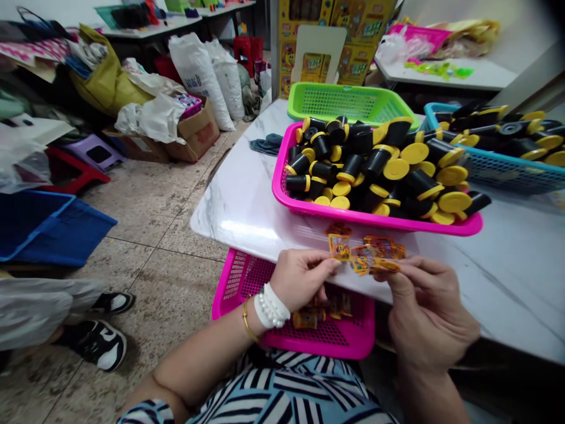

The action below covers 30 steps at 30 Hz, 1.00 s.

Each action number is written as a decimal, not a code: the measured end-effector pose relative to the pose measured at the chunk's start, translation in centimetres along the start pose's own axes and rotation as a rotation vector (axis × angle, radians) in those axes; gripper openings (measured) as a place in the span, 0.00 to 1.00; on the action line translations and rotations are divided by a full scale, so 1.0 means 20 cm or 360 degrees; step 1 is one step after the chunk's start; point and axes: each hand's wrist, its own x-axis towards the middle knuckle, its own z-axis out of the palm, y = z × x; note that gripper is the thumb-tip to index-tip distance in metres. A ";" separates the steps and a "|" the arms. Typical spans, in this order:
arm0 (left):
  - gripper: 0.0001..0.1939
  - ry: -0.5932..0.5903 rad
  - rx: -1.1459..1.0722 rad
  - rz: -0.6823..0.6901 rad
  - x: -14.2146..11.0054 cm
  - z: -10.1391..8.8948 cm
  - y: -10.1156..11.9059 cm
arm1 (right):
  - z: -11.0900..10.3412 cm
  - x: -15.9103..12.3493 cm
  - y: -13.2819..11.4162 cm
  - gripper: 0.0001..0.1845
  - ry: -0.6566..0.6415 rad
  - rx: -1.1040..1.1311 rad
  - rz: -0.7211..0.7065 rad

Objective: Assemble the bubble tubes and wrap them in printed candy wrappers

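Observation:
My left hand (302, 277), with a white band and a bracelet on the wrist, pinches a small orange printed piece (339, 246) between thumb and fingers. Facing it, my right hand (430, 315) grips a small bunch of similar orange printed pieces (371, 259). Whether these are labels or flat packets I cannot tell. Both hands are at the table's near edge. Just beyond them, an orange piece (338, 227) lies by the pink basket (379, 219) of black tubes with yellow caps (396, 169). On my lap, a second pink basket (348, 347) holds several orange printed pieces (308, 318), partly hidden by my left hand.
A green basket (353, 88) stands behind the pink one, and a blue basket (512, 168) of black tubes is at right. A dark cloth (266, 144) lies on the marble-patterned table (238, 203). Someone's shoes (95, 344) are at left, near a blue crate (53, 227).

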 end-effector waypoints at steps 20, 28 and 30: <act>0.13 0.0404 -0.0401 0.0019 -0.15 -0.19 0.01 | 0.12 -0.02 -0.12 0.15 -0.0578 0.0490 0.0855; 0.14 0.0269 -0.0461 -0.0103 -0.16 -0.16 -0.01 | 0.20 0.01 -0.13 0.17 -0.1075 0.0456 0.0865; 0.13 0.0233 -0.0333 -0.0036 -0.16 -0.17 0.00 | 0.19 0.06 -0.13 0.18 -0.1065 0.0353 0.0639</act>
